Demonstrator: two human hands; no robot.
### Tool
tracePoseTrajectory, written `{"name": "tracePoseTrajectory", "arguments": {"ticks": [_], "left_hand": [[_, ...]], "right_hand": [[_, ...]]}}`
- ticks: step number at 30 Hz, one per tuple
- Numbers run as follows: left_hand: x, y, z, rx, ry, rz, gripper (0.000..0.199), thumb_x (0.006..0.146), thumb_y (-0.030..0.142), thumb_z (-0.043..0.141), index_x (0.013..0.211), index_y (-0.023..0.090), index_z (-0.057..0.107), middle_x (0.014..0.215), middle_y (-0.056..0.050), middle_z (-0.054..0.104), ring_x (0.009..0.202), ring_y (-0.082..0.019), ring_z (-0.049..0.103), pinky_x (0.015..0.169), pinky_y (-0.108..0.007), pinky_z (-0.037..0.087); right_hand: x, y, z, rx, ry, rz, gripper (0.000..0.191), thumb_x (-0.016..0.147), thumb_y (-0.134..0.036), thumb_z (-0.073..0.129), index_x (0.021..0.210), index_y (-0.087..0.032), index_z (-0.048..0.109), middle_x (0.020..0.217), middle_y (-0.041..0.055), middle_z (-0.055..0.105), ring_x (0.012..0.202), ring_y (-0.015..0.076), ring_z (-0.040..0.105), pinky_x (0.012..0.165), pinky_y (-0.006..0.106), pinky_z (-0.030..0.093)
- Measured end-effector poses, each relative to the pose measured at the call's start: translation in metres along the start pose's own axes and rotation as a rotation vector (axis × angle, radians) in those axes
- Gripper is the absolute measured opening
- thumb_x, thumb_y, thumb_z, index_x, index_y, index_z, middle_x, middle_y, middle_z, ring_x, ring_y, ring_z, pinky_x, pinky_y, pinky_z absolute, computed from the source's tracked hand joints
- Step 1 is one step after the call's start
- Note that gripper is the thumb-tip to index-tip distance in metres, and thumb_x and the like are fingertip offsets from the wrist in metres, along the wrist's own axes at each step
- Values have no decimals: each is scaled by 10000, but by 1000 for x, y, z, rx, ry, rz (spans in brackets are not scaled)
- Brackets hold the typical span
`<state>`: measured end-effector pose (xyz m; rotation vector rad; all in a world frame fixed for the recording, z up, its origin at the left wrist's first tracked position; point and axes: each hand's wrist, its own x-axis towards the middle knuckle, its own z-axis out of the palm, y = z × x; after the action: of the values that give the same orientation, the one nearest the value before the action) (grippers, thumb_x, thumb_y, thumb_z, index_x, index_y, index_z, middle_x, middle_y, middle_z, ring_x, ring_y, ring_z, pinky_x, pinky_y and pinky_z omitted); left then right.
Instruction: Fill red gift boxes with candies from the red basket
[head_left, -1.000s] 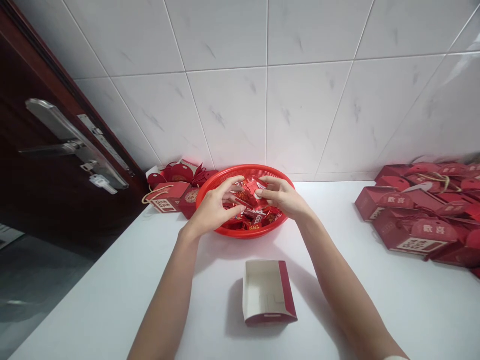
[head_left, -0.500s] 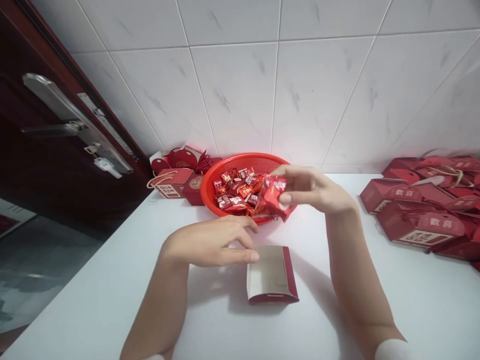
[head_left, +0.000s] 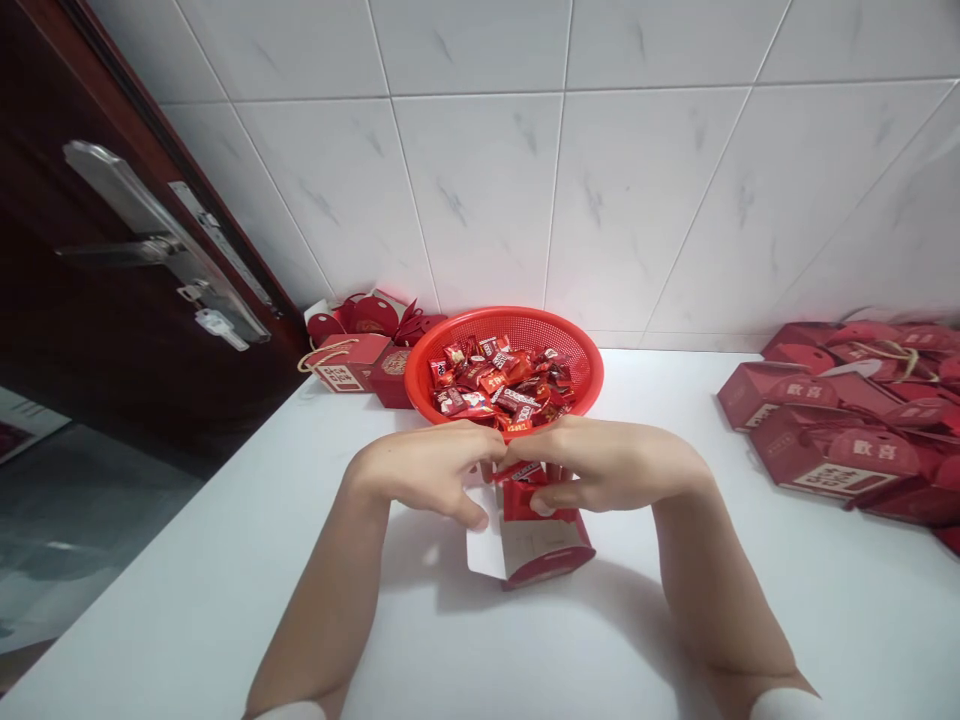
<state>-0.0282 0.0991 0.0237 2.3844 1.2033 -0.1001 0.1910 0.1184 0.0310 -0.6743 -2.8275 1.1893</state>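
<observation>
A small red candy box (head_left: pixel 551 565) with a pale inside lies on the white table (head_left: pixel 420 640), its left flap standing open. My left hand (head_left: pixel 431 465) is at the box's far left, its thumb by the flap and fingertips at the back edge, gripping it as far as I can tell. Red wrapped candies (head_left: pixel 517 500) are in my right hand (head_left: pixel 600 465), which holds them low in the box opening with the thumb in front. The hand hides part of them. Behind both hands is a red plastic basket (head_left: pixel 585 350) of assorted wrapped candies (head_left: pixel 487 380).
Folded red gift boxes (head_left: pixel 352 360) with string handles stand left of the basket. More red boxes (head_left: pixel 832 450) are piled at the right. A tiled wall (head_left: pixel 480 200) rises behind the table. At the left is a dark door (head_left: pixel 112 330) with keys in its lock.
My right hand has come down from in front of the basket to the box with the candies. The box's left flap has swung open, with my left hand at it.
</observation>
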Motion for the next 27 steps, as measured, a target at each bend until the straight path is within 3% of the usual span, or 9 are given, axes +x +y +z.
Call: {"name": "tracePoseTrajectory", "arguments": {"ticks": [3,6,11,18,22,25,27], "left_hand": [[0,0,-3,-44,-78,14,410,699,320,714,1100,239,692,1013,-21,675,956,-230,631,743,-261,466],[-1,1,-6,-54,-72,-32,478,702,275,716,1175,236,661,1042,-26,647,993,-235,615,777,-267,450],[-1,1,-5,-53,-64,-46,336,690,267,701,1018,204,662,988,-34,626,949,-246,613,749,-279,442],[-3,-1,-6,-122,-11,4,446,709,277,675,1153,239,695,1003,-30,687,941,-249,647,766,-283,471],[-7,-18,-13,-223,163,35,368,833,348,601,1171,252,711,1137,-35,741,1024,-252,675,864,-316,510],[0,-40,-14,-226,377,-57,321,884,385,548,1103,235,728,1138,-44,757,1040,-255,686,894,-340,522],[12,-54,-10,-182,452,-122,319,875,378,553,1081,213,734,1124,-60,761,1029,-259,691,907,-346,520]], "right_hand": [[1,-3,4,-121,-7,166,235,853,-127,601,1066,-191,675,794,18,683,653,157,562,534,257,373],[3,-4,6,-199,2,237,165,844,-179,625,998,-190,685,726,15,649,622,157,536,515,261,328],[8,3,6,-270,51,253,322,834,-102,567,1117,-207,679,844,40,693,704,177,570,552,271,328],[5,4,6,-222,26,274,411,774,-61,571,1137,-228,662,809,15,687,655,163,577,529,262,324],[0,3,4,-165,52,189,340,770,-79,624,1070,-234,667,845,12,693,669,160,587,551,259,359],[-6,3,0,-161,109,146,250,824,-136,642,1053,-231,670,874,23,703,724,179,610,604,267,408],[-10,3,-3,-168,157,114,237,856,-186,651,1089,-229,669,908,37,712,768,195,627,643,278,438]]}}
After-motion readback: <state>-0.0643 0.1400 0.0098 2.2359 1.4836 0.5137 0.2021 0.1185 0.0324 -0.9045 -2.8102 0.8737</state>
